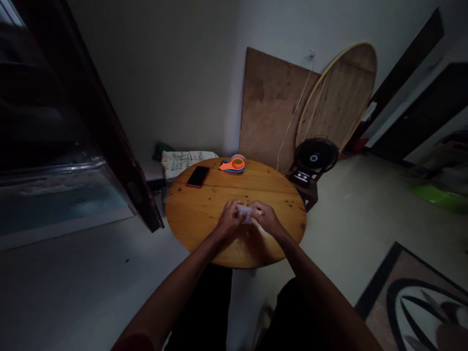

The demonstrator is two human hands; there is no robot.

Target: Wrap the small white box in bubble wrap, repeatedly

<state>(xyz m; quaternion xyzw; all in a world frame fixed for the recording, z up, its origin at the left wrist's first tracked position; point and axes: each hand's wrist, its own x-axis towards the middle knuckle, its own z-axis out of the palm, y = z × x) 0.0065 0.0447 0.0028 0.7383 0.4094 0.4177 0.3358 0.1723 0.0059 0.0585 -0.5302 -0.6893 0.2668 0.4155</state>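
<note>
Both my hands are over the near middle of a round wooden table [190, 222]. Between them is a small, pale, see-through packet or piece of plastic [247, 219]; its exact kind is too small to make out. My left hand [230, 216] grips it from the left, fingers curled around its edge. From the right, my right hand [266, 216] holds its other side with bent fingers. Farther back on the tabletop lies an orange tape dispenser [234, 165] with a blue part. A dark phone with a red edge [198, 176] lies at the back left.
A black round fan [316, 155] stands on a low dark stand right of the table. Behind lean a brown board [272, 102] and a round wooden tabletop [340, 92]. A printed white sack [175, 163] is at the back left. A dark door frame [106, 117] rises at left.
</note>
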